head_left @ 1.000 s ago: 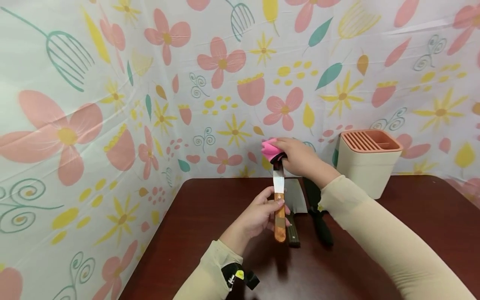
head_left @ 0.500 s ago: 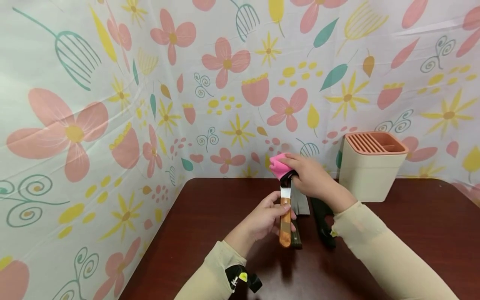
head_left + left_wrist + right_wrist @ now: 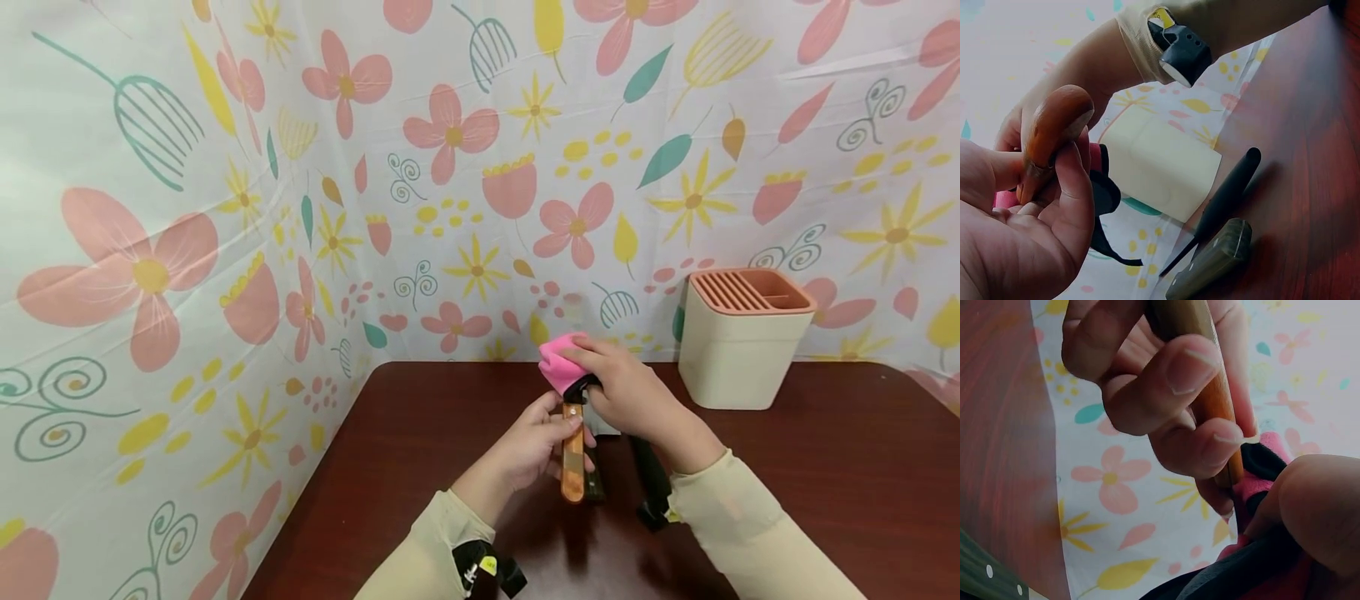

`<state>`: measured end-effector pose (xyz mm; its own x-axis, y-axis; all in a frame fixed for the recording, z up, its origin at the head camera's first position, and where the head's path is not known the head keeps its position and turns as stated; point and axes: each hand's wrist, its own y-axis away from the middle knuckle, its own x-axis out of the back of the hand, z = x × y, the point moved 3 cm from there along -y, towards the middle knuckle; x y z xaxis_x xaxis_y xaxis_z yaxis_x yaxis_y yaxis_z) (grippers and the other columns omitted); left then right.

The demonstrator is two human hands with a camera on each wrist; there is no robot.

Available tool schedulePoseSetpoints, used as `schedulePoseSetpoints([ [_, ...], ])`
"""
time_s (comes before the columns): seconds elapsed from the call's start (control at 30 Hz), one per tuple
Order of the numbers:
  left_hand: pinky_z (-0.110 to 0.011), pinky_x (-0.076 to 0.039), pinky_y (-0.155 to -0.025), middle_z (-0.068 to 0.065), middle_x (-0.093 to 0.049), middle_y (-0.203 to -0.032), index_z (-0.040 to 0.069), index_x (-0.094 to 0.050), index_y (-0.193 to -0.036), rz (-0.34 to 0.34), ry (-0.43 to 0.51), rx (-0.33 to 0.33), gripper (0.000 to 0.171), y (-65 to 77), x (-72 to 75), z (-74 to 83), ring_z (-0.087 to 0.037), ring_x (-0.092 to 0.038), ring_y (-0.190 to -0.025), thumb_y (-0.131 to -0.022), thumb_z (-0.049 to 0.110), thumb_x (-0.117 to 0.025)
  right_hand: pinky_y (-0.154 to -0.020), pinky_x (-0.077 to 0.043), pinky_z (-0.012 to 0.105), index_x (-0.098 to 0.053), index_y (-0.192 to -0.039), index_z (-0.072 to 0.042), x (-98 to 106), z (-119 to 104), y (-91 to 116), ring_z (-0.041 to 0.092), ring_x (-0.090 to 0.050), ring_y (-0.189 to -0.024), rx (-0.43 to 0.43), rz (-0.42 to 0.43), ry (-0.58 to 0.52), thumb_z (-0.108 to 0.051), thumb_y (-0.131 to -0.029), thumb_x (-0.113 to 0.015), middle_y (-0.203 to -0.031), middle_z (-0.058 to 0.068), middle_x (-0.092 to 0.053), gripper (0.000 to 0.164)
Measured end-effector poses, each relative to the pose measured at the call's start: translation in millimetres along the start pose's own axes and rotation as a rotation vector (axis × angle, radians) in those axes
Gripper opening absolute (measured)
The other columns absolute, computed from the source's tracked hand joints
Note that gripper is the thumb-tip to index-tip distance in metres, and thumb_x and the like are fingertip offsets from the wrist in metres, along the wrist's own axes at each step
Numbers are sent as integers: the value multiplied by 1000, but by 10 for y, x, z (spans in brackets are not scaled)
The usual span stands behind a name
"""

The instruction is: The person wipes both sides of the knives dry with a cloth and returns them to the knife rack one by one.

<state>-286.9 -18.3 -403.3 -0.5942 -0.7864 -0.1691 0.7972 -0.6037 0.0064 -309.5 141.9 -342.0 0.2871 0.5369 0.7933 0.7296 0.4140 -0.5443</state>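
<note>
In the head view my left hand grips the orange-brown wooden handle of a flat-bladed tool, held above the table with the handle end toward me. My right hand pinches a pink cloth with black edging around the blade, right at the top of the handle. The cloth and fingers hide the blade. Seen from the right wrist, the left fingers curl round the handle and the cloth bunches at its end. Below lies a cleaver, partly covered by the left hand.
To the cleaver's right lies a black-handled knife, partly under the right forearm. A cream knife block with an orange slotted top stands at the back right. The dark red table meets a flower-patterned sheet behind and left.
My right hand and the cloth have slid down along the blade toward the handle, covering the metal visible earlier. The left hand has stayed on the handle, shifting slightly.
</note>
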Motion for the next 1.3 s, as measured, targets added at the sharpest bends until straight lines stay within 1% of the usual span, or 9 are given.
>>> schedulePoseSetpoints([
  [0.1, -33, -58, -55, 0, -68, -91, 20, -44, -145, 5, 6, 3, 36, 2, 2, -6, -15, -73, -69, -109, 20, -48, -84, -56, 55, -66, -138, -11, 4, -41, 35, 42, -60, -130, -8, -6, 19, 3, -88, -57, -148, 16, -58, 52],
  [0.23, -32, -58, -55, 0, -68, -91, 20, -43, -147, 3, 6, -4, 38, 12, 10, 0, -14, -74, -69, -109, 20, -48, -76, -56, 50, -63, -140, -10, 8, -107, 84, 39, -63, -123, -5, -3, 31, 3, -84, -55, -145, 13, -61, 58],
  [0.37, -34, -58, -55, 0, -69, -91, 20, -46, -144, 13, 12, -23, 36, 15, 29, 21, -14, -74, -69, -108, 20, -50, -81, -56, 51, -58, -138, -12, 3, -148, 100, 33, -66, -111, 14, 30, 8, 0, -86, -59, -131, 11, -67, 53],
  [0.43, -34, -58, -55, 0, -68, -91, 20, -47, -143, 16, 18, -27, 35, 16, 42, 28, -15, -74, -70, -108, 19, -50, -84, -56, 52, -56, -136, -11, -3, -152, 112, 31, -66, -109, 19, 45, 1, -2, -86, -60, -128, 11, -67, 51],
  [0.57, -34, -59, -56, -1, -68, -91, 21, -49, -141, 7, 28, -25, 33, 22, 55, 33, -15, -74, -70, -108, 19, -50, -88, -56, 53, -60, -132, -10, -3, -143, 153, 33, -65, -112, 52, 93, -6, -3, -84, -65, -131, 13, -68, 49],
  [0.7, -35, -60, -56, 0, -69, -91, 20, -49, -139, -3, 36, -28, 31, 24, 61, 41, -15, -74, -70, -108, 19, -50, -93, -56, 54, -66, -129, -11, 10, -129, 179, 34, -67, -117, 121, 185, -29, -2, -81, -69, -131, 12, -70, 49],
  [0.87, -36, -60, -56, 0, -70, -90, 17, -52, -137, 0, 41, -39, 30, 18, 83, 67, -16, -74, -69, -107, 22, -52, -93, -56, 54, -70, -128, -12, 19, -120, 192, 33, -68, -116, 187, 253, -48, 2, -78, -71, -129, 13, -71, 51],
  [1.07, -34, -60, -56, 0, -70, -90, 16, -53, -135, -17, 35, -39, 31, 24, 107, 70, -14, -74, -69, -107, 27, -55, -91, -57, 53, -71, -126, -12, 33, -144, 200, 31, -69, -113, 199, 240, -47, 1, -78, -71, -125, 11, -73, 49],
  [1.3, -31, -60, -56, 4, -71, -90, 15, -54, -134, -3, 39, -31, 30, 25, 103, 43, -12, -74, -70, -106, 22, -56, -87, -57, 52, -70, -128, -11, 51, -173, 205, 30, -70, -109, 170, 180, -20, -2, -80, -70, -123, 11, -73, 49],
])
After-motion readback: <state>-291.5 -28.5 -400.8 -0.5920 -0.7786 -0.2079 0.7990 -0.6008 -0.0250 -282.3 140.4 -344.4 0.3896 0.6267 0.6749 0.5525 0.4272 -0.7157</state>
